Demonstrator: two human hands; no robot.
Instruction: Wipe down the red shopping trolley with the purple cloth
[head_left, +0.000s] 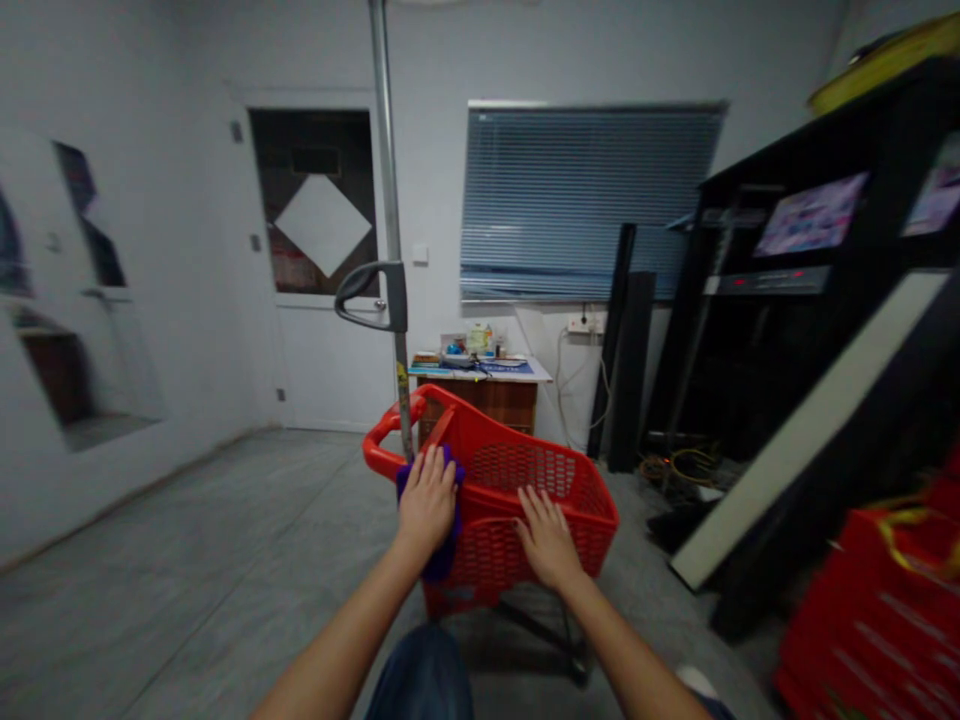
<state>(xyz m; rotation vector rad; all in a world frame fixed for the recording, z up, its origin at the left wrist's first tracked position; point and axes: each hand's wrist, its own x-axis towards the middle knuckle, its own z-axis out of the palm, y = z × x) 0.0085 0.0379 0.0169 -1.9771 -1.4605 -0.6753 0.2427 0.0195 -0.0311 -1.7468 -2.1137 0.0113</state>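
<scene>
My left hand (427, 502) lies over a purple cloth (448, 557), pressing it against the near rim of a red plastic shopping cart basket (540, 480). The cloth hangs down the basket's side, partly hidden under my palm. My right hand (547, 540) rests flat on the mesh rim further right, fingers apart, holding nothing. A metal pole (386, 170) with a black curved handle (373, 296) rises just beyond my left hand. The cart's lower frame sits below the basket, mostly in shadow.
A wooden desk (480, 395) with assorted small items stands ahead by the wall. Black panels (622, 350) lean beside it, with cables (686, 465) on the floor. A black rack (817, 200) fills the right, and a red crate (870, 610) stands at lower right. Grey floor (225, 540) stretches left.
</scene>
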